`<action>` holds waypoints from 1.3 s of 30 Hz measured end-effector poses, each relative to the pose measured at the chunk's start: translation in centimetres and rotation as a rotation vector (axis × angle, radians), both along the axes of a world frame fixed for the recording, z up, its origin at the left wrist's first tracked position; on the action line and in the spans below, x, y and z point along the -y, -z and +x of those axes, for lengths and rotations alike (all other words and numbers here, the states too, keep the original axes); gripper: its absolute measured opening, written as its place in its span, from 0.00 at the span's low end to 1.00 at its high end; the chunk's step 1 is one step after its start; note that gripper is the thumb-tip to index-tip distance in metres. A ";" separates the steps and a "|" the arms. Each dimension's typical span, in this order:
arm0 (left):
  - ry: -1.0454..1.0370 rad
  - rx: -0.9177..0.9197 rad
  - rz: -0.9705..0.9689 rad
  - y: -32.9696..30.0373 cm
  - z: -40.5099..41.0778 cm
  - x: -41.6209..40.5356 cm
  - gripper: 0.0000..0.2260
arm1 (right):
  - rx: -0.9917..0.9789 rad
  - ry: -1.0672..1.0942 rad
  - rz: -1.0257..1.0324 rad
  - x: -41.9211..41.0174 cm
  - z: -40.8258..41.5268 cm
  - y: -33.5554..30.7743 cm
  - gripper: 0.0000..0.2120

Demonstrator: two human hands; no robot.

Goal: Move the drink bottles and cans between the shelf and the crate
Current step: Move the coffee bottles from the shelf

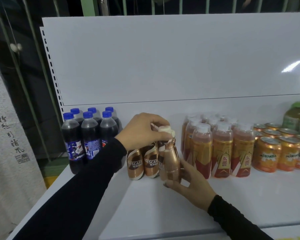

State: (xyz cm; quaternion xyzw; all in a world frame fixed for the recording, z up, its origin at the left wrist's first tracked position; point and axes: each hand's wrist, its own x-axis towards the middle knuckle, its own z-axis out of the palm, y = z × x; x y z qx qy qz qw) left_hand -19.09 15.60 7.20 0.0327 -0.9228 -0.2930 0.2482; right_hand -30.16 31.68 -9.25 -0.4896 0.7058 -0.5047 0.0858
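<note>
In the head view, a brown coffee bottle (171,163) is held upright at the near edge of the white shelf (249,196), just right of two matching Nescafe bottles (143,163). Its cream cap is pinched from above by the left hand (142,131); its base is cupped by the right hand (192,184). Cola bottles (88,135) are seen at far left, gold-labelled bottles (222,146) and orange cans (280,153) at right.

I read "NESCAFE" on two brown coffee bottles (143,164) at my six o'clock, "PEPSI" partly on the cola bottles (80,141) at nine, "MIRINDA" on orange cans (267,155) at three, and "东鹏" on the gold bottles (222,153).
</note>
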 end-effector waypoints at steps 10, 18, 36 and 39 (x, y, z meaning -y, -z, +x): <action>-0.079 -0.231 0.086 -7.4 -3.9 2.4 0.11 | -0.420 -0.041 0.670 -1.3 -0.9 0.7 0.41; -0.192 -0.337 0.116 -9.5 -8.1 3.7 0.10 | -0.495 -0.021 0.764 -0.9 -1.4 1.8 0.40; -0.224 0.163 -0.168 0.5 -12.9 5.0 0.19 | -0.423 -0.016 0.774 -0.9 -1.5 1.6 0.41; -0.222 0.213 -0.218 1.5 -12.9 5.1 0.18 | -0.423 -0.017 0.781 -1.0 -1.4 1.4 0.41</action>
